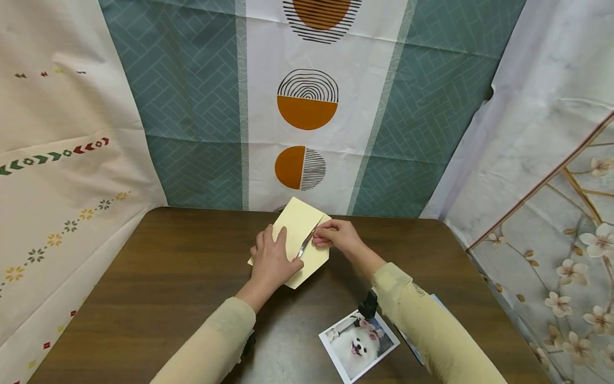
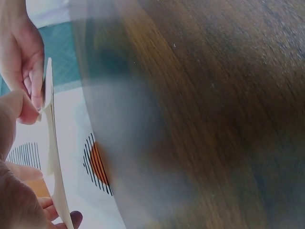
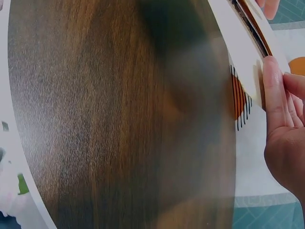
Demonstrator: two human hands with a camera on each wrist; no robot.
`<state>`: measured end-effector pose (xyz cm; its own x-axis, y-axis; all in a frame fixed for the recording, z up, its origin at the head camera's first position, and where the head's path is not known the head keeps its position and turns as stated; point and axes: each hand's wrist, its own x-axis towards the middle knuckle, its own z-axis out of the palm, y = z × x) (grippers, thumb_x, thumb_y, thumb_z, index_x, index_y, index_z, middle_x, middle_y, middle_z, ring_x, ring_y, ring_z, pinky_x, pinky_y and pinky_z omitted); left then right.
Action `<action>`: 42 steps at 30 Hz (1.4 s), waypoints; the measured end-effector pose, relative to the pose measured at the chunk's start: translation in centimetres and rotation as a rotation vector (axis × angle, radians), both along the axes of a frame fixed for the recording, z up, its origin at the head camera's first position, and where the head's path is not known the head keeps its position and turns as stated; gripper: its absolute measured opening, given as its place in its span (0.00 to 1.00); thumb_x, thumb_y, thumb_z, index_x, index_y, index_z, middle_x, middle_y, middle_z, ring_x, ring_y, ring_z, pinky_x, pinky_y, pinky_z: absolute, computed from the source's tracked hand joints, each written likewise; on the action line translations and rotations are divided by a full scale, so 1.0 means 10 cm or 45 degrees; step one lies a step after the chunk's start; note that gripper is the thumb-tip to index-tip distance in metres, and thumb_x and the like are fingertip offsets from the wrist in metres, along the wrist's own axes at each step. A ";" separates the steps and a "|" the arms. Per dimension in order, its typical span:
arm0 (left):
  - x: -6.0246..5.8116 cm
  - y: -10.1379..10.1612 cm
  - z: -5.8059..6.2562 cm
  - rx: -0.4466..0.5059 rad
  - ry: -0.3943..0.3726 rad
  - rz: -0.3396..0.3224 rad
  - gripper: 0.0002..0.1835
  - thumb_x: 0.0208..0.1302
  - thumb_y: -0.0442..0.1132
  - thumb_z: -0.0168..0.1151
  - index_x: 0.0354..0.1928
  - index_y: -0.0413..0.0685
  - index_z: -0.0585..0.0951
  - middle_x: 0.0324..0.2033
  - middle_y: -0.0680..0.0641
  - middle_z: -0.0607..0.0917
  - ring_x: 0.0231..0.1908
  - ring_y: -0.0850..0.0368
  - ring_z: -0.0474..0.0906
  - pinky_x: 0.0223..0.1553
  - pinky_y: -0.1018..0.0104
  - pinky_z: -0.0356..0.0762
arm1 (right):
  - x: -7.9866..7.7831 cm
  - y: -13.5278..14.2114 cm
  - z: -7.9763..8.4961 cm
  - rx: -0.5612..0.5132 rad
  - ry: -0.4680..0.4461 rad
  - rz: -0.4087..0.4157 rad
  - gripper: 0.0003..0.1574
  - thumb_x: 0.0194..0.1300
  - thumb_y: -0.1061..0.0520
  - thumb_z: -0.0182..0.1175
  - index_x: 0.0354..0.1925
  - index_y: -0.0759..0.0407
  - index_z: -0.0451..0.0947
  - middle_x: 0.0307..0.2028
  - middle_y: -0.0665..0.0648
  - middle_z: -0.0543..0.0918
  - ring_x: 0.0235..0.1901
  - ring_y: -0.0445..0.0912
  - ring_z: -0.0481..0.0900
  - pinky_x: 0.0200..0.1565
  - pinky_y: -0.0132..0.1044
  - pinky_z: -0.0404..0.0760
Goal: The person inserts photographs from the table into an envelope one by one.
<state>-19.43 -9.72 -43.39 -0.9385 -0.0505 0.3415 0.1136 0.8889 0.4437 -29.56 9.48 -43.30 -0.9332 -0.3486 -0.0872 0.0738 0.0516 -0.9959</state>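
A pale yellow paper envelope (image 1: 295, 221) is held up, tilted, above the far part of the table. My left hand (image 1: 273, 258) grips its left side, thumb near the lower end of a slit-like opening, with some fingertips behind the paper in the left wrist view. At the opening's upper right edge, my right hand (image 1: 339, 237) pinches the paper. A narrow glossy strip (image 1: 305, 244) shows inside the opening; the right wrist view shows it as a dark brown edge (image 3: 252, 28), and what it belongs to is mostly hidden.
On the brown wooden table (image 1: 182, 266) lies a white-bordered photo of a white dog (image 1: 357, 346), near the right forearm. A flat blue-edged thing (image 1: 413, 349) is partly hidden under the right sleeve. Patterned curtains (image 1: 192, 106) hang behind and at both sides.
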 end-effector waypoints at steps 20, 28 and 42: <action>-0.02 0.02 -0.04 -0.006 0.005 0.009 0.45 0.41 0.51 0.69 0.66 0.46 0.69 0.65 0.34 0.62 0.62 0.35 0.58 0.47 0.38 0.65 | 0.04 0.22 -0.01 0.069 0.004 0.061 0.16 0.63 0.63 0.62 0.45 0.75 0.76 0.36 0.67 0.86 0.34 0.54 0.87 0.41 0.48 0.82; -0.04 -0.01 -0.06 -0.004 -0.015 0.002 0.45 0.41 0.51 0.68 0.66 0.46 0.69 0.66 0.33 0.62 0.62 0.35 0.58 0.46 0.38 0.65 | 0.13 0.50 0.01 0.170 0.041 0.119 0.21 0.62 0.63 0.63 0.49 0.77 0.74 0.39 0.69 0.85 0.38 0.58 0.86 0.41 0.49 0.82; -0.06 -0.07 -0.06 -0.003 -0.060 0.005 0.44 0.43 0.51 0.66 0.67 0.46 0.68 0.65 0.34 0.61 0.62 0.36 0.57 0.46 0.38 0.66 | 0.50 0.89 0.07 0.630 0.308 0.340 0.21 0.60 0.56 0.67 0.46 0.69 0.79 0.34 0.57 0.87 0.37 0.61 0.85 0.36 0.41 0.84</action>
